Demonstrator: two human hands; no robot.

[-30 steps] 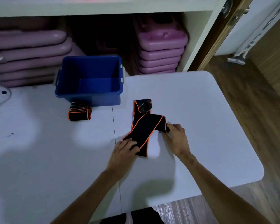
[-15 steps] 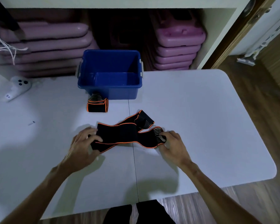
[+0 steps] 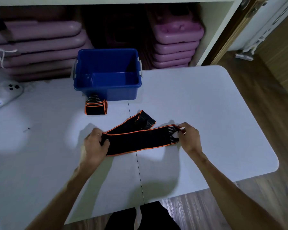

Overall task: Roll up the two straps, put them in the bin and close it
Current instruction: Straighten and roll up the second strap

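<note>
my left hand [image 3: 95, 145] has its grip closed on the folded end of the unrolled strap [image 3: 140, 138], fingers curled over the black cloth at the bend. my right hand [image 3: 189, 137] pinches the other end, the striped part with the grey lines, between thumb and fingertips, so both grips are narrow and holding the same strap. the strap lies doubled on the white counter [image 3: 206, 105]: one length runs flat between my hands, its orange edging showing along both sides, and a second length angles away from my left hand toward the bin and ends in a striped tab. it crosses the seam that runs down the middle of the counter.

the rolled strap [image 3: 96, 107] sits farther back, touching or just short of the near wall of the blue bin [image 3: 123, 95]; i cannot tell which. the bin stands open at the far edge of the counter, nothing visible inside it. a white device [image 3: 7, 95] with dark spots lies at the far left. behind the counter, under a shelf, stacks of purple cases [image 3: 175, 45] fill the space. my dark trousers show at the near edge.
</note>
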